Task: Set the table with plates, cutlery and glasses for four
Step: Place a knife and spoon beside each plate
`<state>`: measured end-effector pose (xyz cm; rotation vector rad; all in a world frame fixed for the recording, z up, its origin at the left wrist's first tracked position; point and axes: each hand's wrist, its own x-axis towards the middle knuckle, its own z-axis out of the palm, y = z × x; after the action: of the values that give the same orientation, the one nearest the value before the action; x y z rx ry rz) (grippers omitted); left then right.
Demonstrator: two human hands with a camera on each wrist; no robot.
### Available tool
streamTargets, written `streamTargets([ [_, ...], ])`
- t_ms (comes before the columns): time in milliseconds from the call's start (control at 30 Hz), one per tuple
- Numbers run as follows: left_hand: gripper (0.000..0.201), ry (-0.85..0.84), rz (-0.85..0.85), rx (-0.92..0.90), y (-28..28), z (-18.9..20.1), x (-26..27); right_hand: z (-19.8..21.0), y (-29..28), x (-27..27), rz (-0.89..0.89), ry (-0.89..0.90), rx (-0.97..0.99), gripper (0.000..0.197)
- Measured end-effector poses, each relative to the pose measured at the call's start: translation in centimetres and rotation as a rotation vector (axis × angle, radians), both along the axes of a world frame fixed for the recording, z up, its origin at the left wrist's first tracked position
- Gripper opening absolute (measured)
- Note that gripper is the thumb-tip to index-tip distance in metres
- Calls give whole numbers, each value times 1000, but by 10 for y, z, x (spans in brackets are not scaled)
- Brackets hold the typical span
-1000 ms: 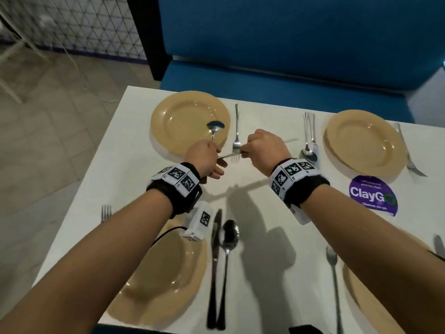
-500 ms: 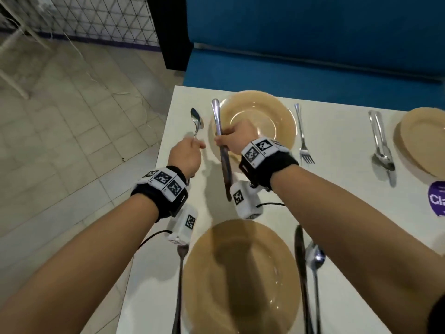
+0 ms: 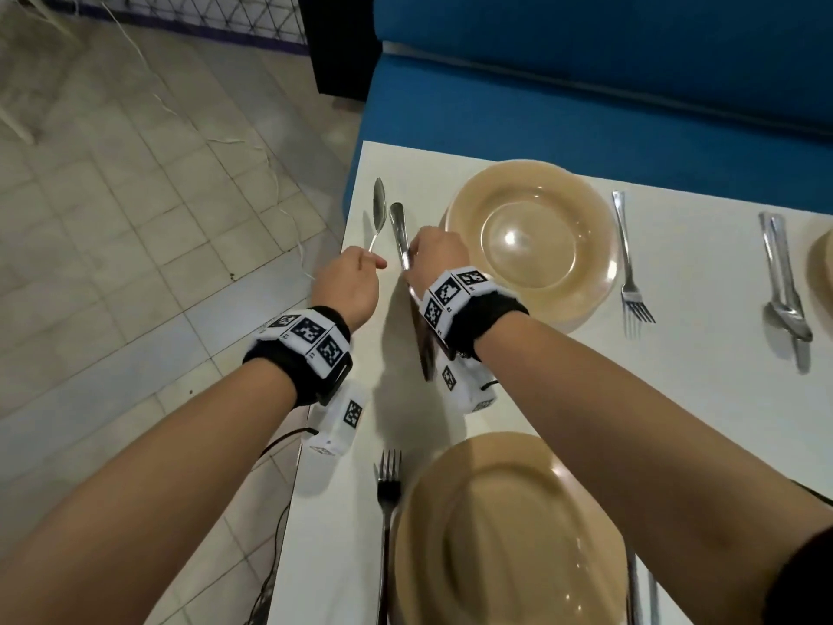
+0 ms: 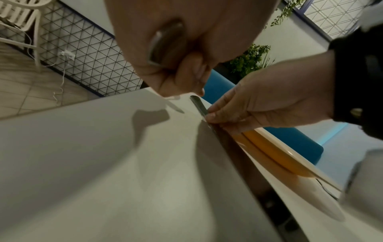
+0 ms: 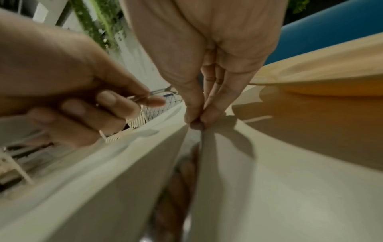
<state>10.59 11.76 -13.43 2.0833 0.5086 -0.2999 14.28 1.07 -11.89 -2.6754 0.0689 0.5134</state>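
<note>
The person leans over the far-left place setting with a piece of cutlery in each hand. The right hand (image 3: pixel 435 259) pinches the knife (image 3: pixel 399 232) at its middle between thumb and fingertips (image 5: pixel 193 114). The knife runs near-to-far, close beside the left rim of the far plate (image 3: pixel 532 239) and roughly parallel to the table (image 3: pixel 703 399) edge, one end pointing away past the fingers, the other hidden under the wrist. Whether it already rests on the table I cannot tell.

The left hand (image 3: pixel 349 284) is curled round the spoon (image 3: pixel 379 209) handle, bowl pointing away, just left of the knife and near the table's left edge — little room to spare there.

I'd judge both go down side by side, long axes matched. A fork (image 3: pixel 629 272) lies right of that plate; no glasses in sight.
</note>
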Motion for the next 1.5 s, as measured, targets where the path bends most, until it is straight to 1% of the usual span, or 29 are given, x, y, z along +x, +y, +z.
streamTargets([
  [67,32,7,-30,24,0,-2,1,-1,-1,-3,16,-46,-10,23],
  [133,32,8,-86,90,0,-2,3,2,-1,-7,57,-101,29,24],
  [200,31,-7,-166,186,3,2,5,10,2,-9,153,-212,102,23],
  [233,28,-24,-211,245,5,3,5,14,4,-9,234,-272,109,21],
  [267,26,-47,-255,309,7,5,6,19,5,-8,332,-318,75,22],
  [367,24,-110,-319,452,12,16,8,40,5,-1,632,-328,-211,26],
  [400,25,-113,-316,477,12,22,9,47,3,1,695,-330,-281,27],
  [433,27,-114,-315,499,13,26,10,51,2,4,716,-328,-323,27],
  [500,30,-134,-316,551,14,32,11,56,0,9,709,-307,-381,26],
  [567,34,-158,-272,584,13,38,10,59,-2,12,662,-302,-386,25],
  [600,35,-183,-221,560,13,40,10,61,-4,13,640,-312,-370,26],
  [633,37,-213,-139,480,15,40,10,62,-6,14,616,-319,-356,26],
  [667,41,-250,-24,325,16,38,11,63,-8,15,591,-334,-341,26],
  [700,49,-291,119,101,18,35,12,61,-10,15,556,-336,-322,25],
  [733,56,-321,277,-161,19,33,12,58,-11,16,507,-328,-295,23],
  [767,59,-333,413,-406,20,30,11,55,-12,16,442,-313,-263,21],
  [800,59,-325,485,-584,18,26,10,51,-11,17,367,-285,-217,19],
  [833,53,-300,486,-665,15,23,8,49,-10,16,294,-244,-152,18],
  [867,42,-271,430,-668,10,23,7,47,-8,14,233,-200,-76,17],
  [933,14,-256,270,-601,1,25,7,43,-3,10,156,-136,85,17],
  [967,13,-263,224,-577,-1,25,8,42,-1,6,130,-120,148,18],
  [1000,17,-259,203,-568,-2,25,11,41,0,3,102,-110,198,18],
  [1067,20,-213,186,-537,2,23,16,38,1,0,60,-82,253,21],
  [1133,20,-157,178,-455,8,17,24,34,-1,-1,75,-78,200,21],
  [1233,20,-85,170,-324,16,7,32,23,-4,-2,147,-54,54,23],
  [1333,21,2,112,-242,14,0,35,10,-2,-11,231,-51,-66,27],
  [1400,18,38,55,-190,10,-2,36,4,-1,-15,220,-79,-83,27],
  [1467,9,40,-12,-95,5,-2,37,2,0,-15,192,-85,-63,26],
  [1500,10,31,-39,-38,3,-3,39,1,1,-13,187,-86,-65,26],
])
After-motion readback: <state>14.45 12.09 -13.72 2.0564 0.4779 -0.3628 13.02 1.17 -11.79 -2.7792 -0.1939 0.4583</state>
